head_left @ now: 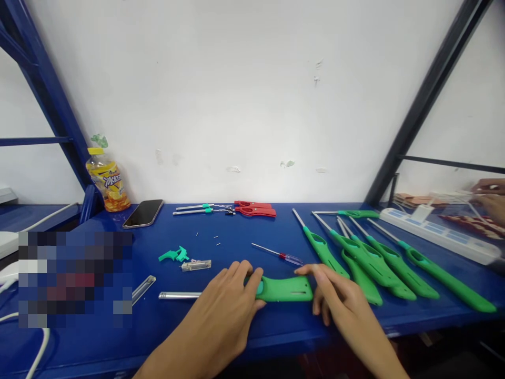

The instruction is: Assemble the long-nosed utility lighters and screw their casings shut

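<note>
- Head view, green lighter (286,288): smooth moulded plastic handle with a narrow slot, teal insert and slim metal tube pointing left; lying crosswise near the front of the blue tabletop (236,326)
- Your left hand (224,310): closed over the lighter's neck, between tube and handle
- Your right hand (341,295): fingers curved at the handle's broad end, a fingertip at its upper edge; you cannot tell how firm the grip is
- Screwdriver (291,258): thin metal shaft, translucent handle, just beyond the lighter
- Clear plastic case (196,266): boxy, beside angular teal plastic pieces (172,255)
- Small pins (216,237): slender, scattered behind those
- Red handles (256,210): glossy, near the wall, with thin metal rods (193,211) to their left
- Other green lighters (369,258): several, smooth-handled, fanned out to your right
- Phone (144,213): flat, dark glass, near a yellow-capped bottle (108,181)
- Power strip (440,236): long, white, at far right
</note>
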Available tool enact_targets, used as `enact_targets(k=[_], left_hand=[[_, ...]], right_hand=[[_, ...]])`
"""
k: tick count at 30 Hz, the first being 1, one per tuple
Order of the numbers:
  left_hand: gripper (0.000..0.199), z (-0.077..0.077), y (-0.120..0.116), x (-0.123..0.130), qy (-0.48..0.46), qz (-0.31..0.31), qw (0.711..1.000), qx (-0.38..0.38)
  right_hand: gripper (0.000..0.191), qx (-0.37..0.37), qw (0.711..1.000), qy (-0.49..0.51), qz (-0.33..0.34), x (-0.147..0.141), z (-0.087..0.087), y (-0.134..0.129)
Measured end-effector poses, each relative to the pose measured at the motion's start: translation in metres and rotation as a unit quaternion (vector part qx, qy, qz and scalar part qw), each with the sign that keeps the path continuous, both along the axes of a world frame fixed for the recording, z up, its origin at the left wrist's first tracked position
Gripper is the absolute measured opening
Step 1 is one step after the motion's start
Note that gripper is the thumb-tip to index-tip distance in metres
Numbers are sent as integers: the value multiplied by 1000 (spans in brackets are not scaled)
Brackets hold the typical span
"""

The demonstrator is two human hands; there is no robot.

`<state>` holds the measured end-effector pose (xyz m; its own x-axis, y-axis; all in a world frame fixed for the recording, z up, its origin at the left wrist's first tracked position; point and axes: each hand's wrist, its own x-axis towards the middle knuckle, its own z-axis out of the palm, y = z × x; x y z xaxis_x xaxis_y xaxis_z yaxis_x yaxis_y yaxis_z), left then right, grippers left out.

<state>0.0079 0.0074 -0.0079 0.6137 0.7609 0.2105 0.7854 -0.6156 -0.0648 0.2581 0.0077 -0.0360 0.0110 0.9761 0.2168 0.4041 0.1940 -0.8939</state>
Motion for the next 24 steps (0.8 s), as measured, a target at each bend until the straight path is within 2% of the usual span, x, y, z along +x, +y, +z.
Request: enact_targets(k=[9,11,14,16,19,21,24], left_hand=[[42,12,3,-14,-31,42,998,-44],[39,18,10,-18,-24,78,996,-38],[37,31,27,-28,24,187,980,-55],[33,39,41,-36,31,224,972,-60],[24,48,61,-46,42,236,968,-70],[17,50,73,-49,45,232,968,-78],[33,47,88,-50,46,235,967,-88]], right_hand=[[50,25,999,-15,-23,0,-2,1],[49,28,999,-22,-22,-1,-3,1],[46,33,999,-29,-19,-2,-2,0],[42,51,997,-47,-16,-3,0,1],[34,97,985,-140,-14,-3,4,8],[31,122,964,-236,-28,-2,4,18],[33,131,923,-356,-66,-1,3,34]])
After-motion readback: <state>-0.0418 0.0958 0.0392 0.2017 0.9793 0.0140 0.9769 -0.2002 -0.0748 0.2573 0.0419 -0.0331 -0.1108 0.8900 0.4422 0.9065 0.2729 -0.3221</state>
